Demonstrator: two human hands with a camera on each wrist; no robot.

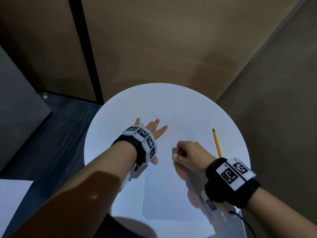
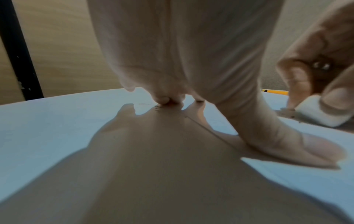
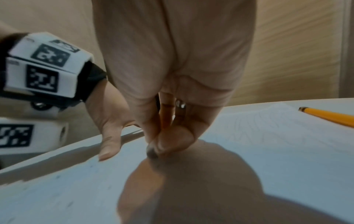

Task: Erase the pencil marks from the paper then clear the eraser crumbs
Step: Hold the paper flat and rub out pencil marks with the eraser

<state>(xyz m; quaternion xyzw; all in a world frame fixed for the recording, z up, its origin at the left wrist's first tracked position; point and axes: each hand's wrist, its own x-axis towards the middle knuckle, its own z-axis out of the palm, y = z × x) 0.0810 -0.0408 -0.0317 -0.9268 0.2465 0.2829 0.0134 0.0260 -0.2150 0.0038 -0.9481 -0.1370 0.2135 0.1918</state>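
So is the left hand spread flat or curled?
Spread flat: the left hand presses the paper with straight fingers; its thumb lies flat.

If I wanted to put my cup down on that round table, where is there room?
The far side of the table, beyond the paper and the left hand, is bare. So is its left rim. It is crowded mid-table, where the right hand rubs the eraser, and by the pencil.
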